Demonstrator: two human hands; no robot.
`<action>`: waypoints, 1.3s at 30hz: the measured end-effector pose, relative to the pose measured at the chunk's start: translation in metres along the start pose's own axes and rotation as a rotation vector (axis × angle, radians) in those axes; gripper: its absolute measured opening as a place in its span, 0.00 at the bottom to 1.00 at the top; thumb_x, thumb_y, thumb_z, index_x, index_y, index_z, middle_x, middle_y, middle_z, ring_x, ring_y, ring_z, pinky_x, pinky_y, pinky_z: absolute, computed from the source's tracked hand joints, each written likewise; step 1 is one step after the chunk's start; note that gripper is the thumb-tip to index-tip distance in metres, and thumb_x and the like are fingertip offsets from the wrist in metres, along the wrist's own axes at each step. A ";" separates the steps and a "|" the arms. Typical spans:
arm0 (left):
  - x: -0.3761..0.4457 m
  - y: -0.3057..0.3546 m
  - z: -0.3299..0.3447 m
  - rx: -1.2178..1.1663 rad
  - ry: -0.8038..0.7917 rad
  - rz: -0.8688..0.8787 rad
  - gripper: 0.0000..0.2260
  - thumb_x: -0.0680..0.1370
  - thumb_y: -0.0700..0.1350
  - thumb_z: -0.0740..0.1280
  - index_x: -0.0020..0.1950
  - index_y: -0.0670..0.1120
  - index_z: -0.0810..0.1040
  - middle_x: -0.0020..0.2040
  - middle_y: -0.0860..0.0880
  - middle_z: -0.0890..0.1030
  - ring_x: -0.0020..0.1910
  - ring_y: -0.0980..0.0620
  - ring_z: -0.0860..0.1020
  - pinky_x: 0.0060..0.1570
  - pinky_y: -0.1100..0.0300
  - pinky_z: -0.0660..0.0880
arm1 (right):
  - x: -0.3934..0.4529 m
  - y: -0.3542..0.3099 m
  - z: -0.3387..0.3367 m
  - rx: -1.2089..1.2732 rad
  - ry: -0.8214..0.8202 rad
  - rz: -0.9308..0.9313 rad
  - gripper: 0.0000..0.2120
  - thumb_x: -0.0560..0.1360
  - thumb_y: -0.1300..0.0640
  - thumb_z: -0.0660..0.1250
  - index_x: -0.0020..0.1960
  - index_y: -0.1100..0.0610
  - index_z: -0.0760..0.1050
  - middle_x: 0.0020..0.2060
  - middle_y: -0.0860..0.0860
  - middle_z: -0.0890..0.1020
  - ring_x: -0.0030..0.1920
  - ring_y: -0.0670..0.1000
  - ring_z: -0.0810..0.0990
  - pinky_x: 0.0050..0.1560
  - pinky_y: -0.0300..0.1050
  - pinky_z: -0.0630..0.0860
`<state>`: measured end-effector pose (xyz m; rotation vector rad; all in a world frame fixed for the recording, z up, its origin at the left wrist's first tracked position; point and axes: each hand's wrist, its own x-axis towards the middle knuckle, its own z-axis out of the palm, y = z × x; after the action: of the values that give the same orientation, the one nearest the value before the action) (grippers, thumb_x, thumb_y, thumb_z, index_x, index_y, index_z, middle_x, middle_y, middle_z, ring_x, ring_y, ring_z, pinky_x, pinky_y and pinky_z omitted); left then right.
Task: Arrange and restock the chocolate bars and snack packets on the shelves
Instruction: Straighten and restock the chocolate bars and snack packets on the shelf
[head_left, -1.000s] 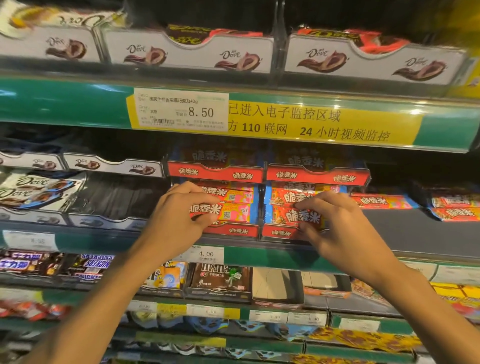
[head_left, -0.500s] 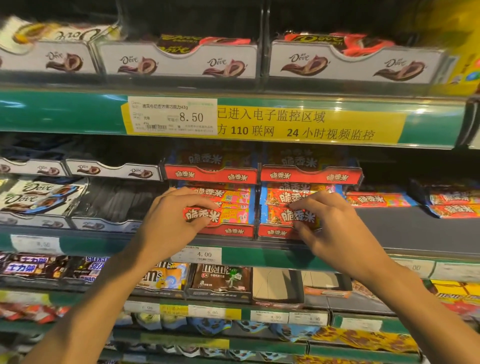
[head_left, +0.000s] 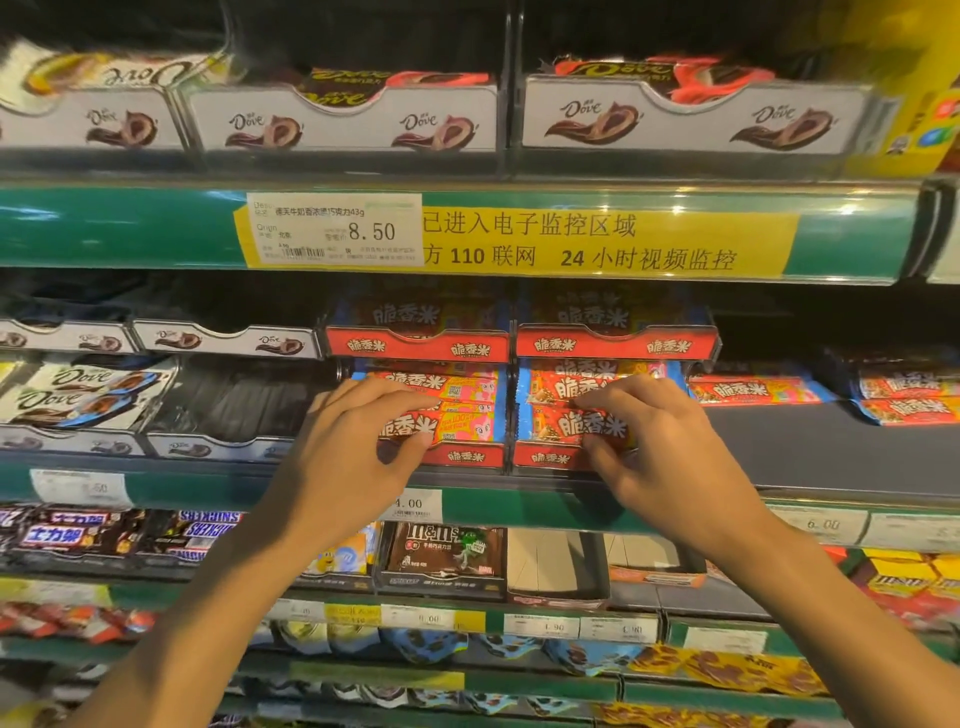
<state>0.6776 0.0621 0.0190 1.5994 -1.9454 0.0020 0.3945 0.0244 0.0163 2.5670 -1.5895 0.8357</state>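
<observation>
Two red display trays stand side by side on the middle shelf (head_left: 831, 457), directly below the yellow surveillance notice (head_left: 597, 241). The front bar of the left tray (head_left: 457, 423) is pinched by the left hand (head_left: 343, 457), thumb under the wrapper, fingers (head_left: 395, 397) curled over its top edge. The front bar of the right tray (head_left: 576, 426) is held likewise by the right hand (head_left: 670, 457), thumb below, fingers above. Loose bars of the same brand (head_left: 753, 391) lie on the shelf to the right of the trays. An empty black tray (head_left: 234, 400) stands to their left.
</observation>
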 end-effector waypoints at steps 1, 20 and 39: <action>-0.001 0.003 0.002 0.023 -0.007 0.004 0.14 0.78 0.52 0.68 0.64 0.57 0.78 0.59 0.63 0.74 0.61 0.63 0.68 0.64 0.62 0.60 | 0.000 0.001 0.000 -0.005 -0.003 -0.008 0.17 0.76 0.50 0.70 0.64 0.50 0.77 0.59 0.47 0.78 0.61 0.50 0.72 0.61 0.51 0.72; 0.023 0.160 0.058 0.049 0.062 0.164 0.02 0.76 0.48 0.67 0.47 0.54 0.80 0.46 0.57 0.78 0.50 0.53 0.73 0.55 0.58 0.64 | -0.036 0.083 -0.074 -0.007 -0.011 0.041 0.10 0.76 0.51 0.69 0.57 0.48 0.78 0.52 0.47 0.82 0.54 0.52 0.79 0.50 0.49 0.76; 0.129 0.264 0.223 0.381 -0.246 0.140 0.23 0.76 0.58 0.54 0.59 0.46 0.78 0.56 0.42 0.79 0.55 0.40 0.75 0.56 0.49 0.69 | -0.056 0.315 -0.116 -0.303 -0.277 0.250 0.20 0.81 0.46 0.59 0.72 0.46 0.68 0.68 0.51 0.71 0.67 0.56 0.69 0.63 0.54 0.67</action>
<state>0.3319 -0.0643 -0.0061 1.7629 -2.3543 0.2585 0.0619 -0.0496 0.0082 2.3788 -1.9640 0.2195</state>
